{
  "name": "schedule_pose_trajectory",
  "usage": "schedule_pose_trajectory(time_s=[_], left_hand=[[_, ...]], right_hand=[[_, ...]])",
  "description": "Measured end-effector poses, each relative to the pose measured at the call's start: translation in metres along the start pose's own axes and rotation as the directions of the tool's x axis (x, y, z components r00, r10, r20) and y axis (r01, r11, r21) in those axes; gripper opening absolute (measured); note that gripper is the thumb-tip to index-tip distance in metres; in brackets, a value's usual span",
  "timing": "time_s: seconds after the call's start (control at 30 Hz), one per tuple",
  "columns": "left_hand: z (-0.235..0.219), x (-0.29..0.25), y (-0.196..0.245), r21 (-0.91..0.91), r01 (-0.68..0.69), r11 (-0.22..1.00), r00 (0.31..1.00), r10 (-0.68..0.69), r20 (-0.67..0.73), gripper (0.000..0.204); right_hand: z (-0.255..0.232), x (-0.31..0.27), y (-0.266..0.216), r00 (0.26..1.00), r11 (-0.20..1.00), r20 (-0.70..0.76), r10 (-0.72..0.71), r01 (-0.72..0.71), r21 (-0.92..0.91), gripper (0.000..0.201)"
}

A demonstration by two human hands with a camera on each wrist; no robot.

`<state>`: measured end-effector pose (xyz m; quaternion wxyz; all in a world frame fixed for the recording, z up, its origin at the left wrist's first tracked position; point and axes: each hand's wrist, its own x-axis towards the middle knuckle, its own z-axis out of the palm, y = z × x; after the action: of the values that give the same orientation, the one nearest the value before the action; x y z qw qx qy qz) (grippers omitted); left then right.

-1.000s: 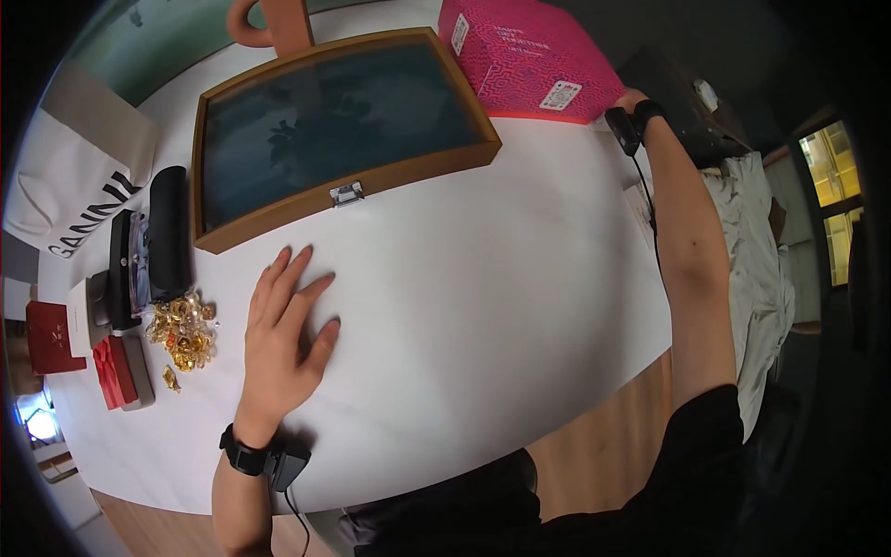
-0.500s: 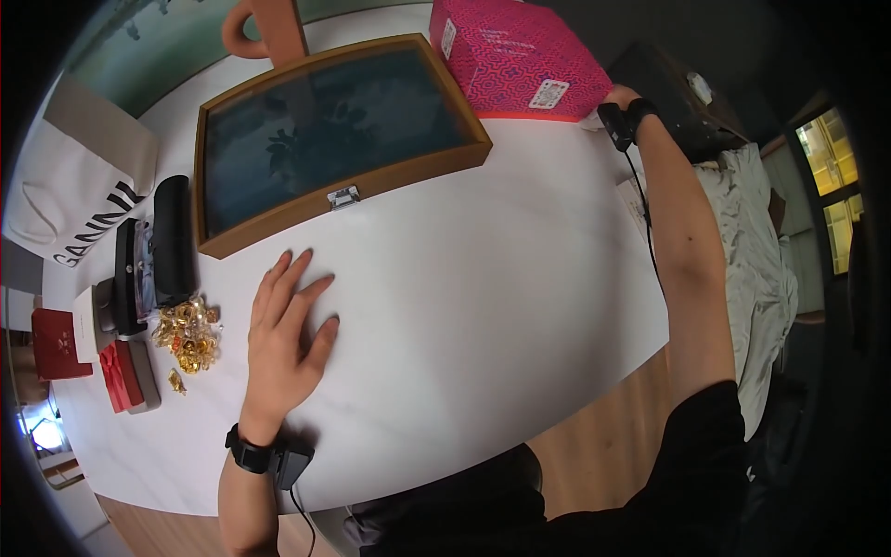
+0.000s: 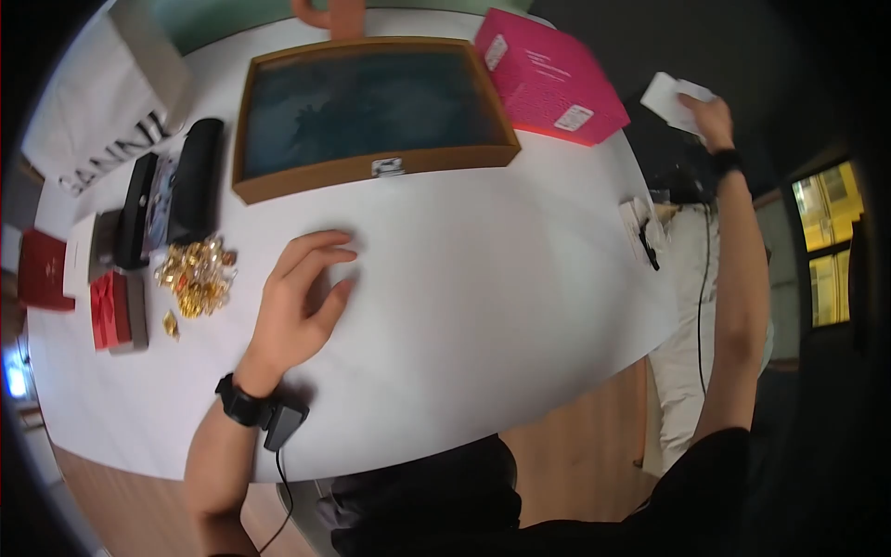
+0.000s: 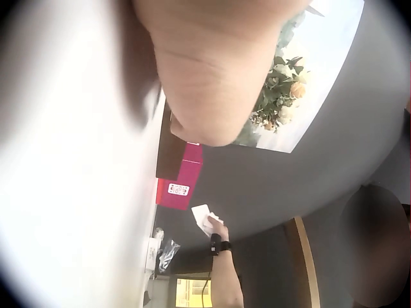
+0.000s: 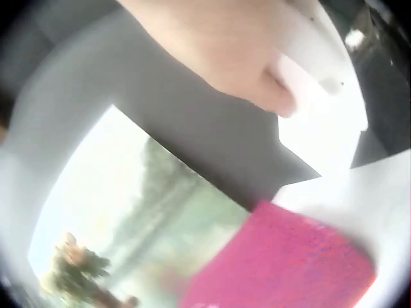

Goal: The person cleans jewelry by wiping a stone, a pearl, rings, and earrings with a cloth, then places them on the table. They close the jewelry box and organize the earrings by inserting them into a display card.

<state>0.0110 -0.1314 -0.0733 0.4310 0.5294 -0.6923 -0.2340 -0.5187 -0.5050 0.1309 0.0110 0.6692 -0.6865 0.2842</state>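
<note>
My right hand (image 3: 713, 121) is raised beyond the table's right edge, beside the pink box. Its thumb and fingers grip a flat white piece with straight edges (image 3: 664, 97), like folded paper or card; in the right wrist view the white piece (image 5: 321, 131) is overexposed, so I cannot tell its kind. The left hand (image 3: 295, 311) rests at the left-centre of the tabletop, fingers loosely bent, holding nothing. In front of it lies a wooden display case (image 3: 376, 170) with a dark glass lid and a metal clasp. Gold-coloured jewellery (image 3: 197, 278) is heaped to its left.
The pink patterned box (image 3: 557, 79) stands at the table's back right. At left are a white paper bag (image 3: 102, 93), a black glasses case (image 3: 197, 181), a red box with a bow (image 3: 109, 311) and a dark red box (image 3: 45, 269). Small items (image 3: 640, 227) lie by the right edge.
My right hand has come up from beside the pink box, moving right, with the white piece now showing in it. The left hand's fingers have bent more. The head view has shifted.
</note>
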Motion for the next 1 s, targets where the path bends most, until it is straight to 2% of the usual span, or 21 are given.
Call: schedule_pose_trajectory(time_s=[0.03,0.07,0.1,0.13,0.17,0.23,0.27,0.3,0.33,0.37,0.4,0.43,0.5,0.57,0.6,0.67,0.73,0.8,0.87,0.9,1.0], left_hand=[[-0.003,-0.001,-0.002,-0.106,-0.002,0.994,1.0,0.003,0.011,0.03],[-0.007,-0.003,-0.001,-0.103,0.015,0.995,1.0,-0.016,-0.017,0.03],[-0.009,-0.003,0.003,-0.141,0.075,0.987,0.996,-0.067,0.057,0.03],[-0.012,-0.003,0.004,-0.177,0.133,0.975,0.985,-0.111,0.13,0.03],[-0.012,-0.005,-0.002,-0.181,0.148,0.972,0.986,-0.131,0.103,0.03],[-0.008,-0.006,-0.016,-0.469,0.157,0.869,0.986,-0.114,0.118,0.032],[-0.011,-0.005,-0.013,-0.475,0.159,0.865,0.987,-0.122,0.108,0.032],[-0.017,-0.002,-0.008,-0.527,0.262,0.809,0.965,-0.211,0.156,0.034],[-0.021,0.0,-0.006,-0.571,0.359,0.738,0.933,-0.292,0.209,0.036],[-0.024,0.0,-0.012,-0.574,0.355,0.737,0.935,-0.293,0.203,0.036],[-0.026,-0.001,-0.021,-0.492,0.286,0.822,0.958,-0.241,0.154,0.037],[-0.029,-0.001,-0.027,-0.398,0.216,0.892,0.976,-0.184,0.116,0.038],[-0.031,0.0,-0.029,-0.382,0.23,0.895,0.973,-0.211,0.091,0.039],[-0.032,-0.001,-0.028,-0.367,0.244,0.897,0.969,-0.237,0.065,0.041],[-0.033,-0.001,-0.024,-0.291,0.224,0.93,0.975,-0.217,0.055,0.043],[-0.029,-0.002,-0.018,-0.218,0.207,0.954,0.978,-0.202,0.043,0.045],[-0.025,-0.003,-0.014,-0.145,0.16,0.976,0.984,-0.17,-0.058,0.049],[-0.023,-0.004,-0.017,-0.146,0.165,0.976,0.982,-0.176,-0.068,0.049],[-0.022,-0.004,-0.018,-0.145,0.172,0.974,0.981,-0.183,-0.069,0.049],[-0.023,-0.004,-0.016,-0.117,0.161,0.98,0.984,-0.168,-0.057,0.049],[-0.023,-0.003,-0.014,-0.098,0.149,0.984,0.988,-0.153,-0.036,0.048]], right_hand=[[-0.012,-0.002,-0.007,1.0,0.994,-0.011,-0.028,0.03,0.106,0.048],[-0.018,-0.02,-0.029,0.997,0.952,-0.056,-0.051,0.066,0.3,0.045],[-0.02,-0.05,-0.056,0.993,0.871,-0.095,-0.063,0.101,0.482,0.042],[-0.022,-0.082,-0.083,0.996,0.818,0.005,-0.092,0.072,0.571,0.041],[-0.02,-0.114,-0.108,0.986,0.761,0.108,-0.128,0.028,0.648,0.04],[0.002,-0.175,-0.136,0.933,0.786,0.24,-0.269,0.069,0.614,0.035],[0.01,-0.218,-0.165,0.912,0.807,0.313,-0.265,0.032,0.59,0.032],[0.028,-0.235,-0.168,0.858,0.879,0.392,-0.332,0.13,0.459,0.036],[0.051,-0.261,-0.17,0.846,0.894,0.422,-0.326,0.13,0.429,0.043],[0.057,-0.282,-0.198,0.74,0.897,0.518,-0.429,0.279,0.344,0.048],[0.09,-0.295,-0.196,0.64,0.775,0.466,-0.611,0.363,0.518,0.048],[0.104,-0.307,-0.211,0.639,0.76,0.446,-0.627,0.375,0.531,0.046],[0.125,-0.323,-0.238,0.634,0.743,0.429,-0.643,0.382,0.549,0.045],[0.141,-0.329,-0.256,0.663,0.746,0.562,-0.494,-0.01,0.666,0.044],[0.148,-0.331,-0.26,0.66,0.745,0.564,-0.497,-0.008,0.667,0.044],[0.163,-0.335,-0.26,0.735,0.737,0.535,-0.417,-0.072,0.673,0.043],[0.172,-0.335,-0.254,0.759,0.747,0.513,-0.401,-0.053,0.663,0.041],[0.18,-0.339,-0.25,0.784,0.755,0.49,-0.381,-0.042,0.654,0.04],[0.187,-0.347,-0.245,0.849,0.656,0.357,-0.39,-0.016,0.755,0.036],[0.187,-0.349,-0.242,0.85,0.66,0.364,-0.381,-0.026,0.751,0.036],[0.188,-0.347,-0.238,0.878,0.675,0.267,-0.398,0.083,0.733,0.033]])
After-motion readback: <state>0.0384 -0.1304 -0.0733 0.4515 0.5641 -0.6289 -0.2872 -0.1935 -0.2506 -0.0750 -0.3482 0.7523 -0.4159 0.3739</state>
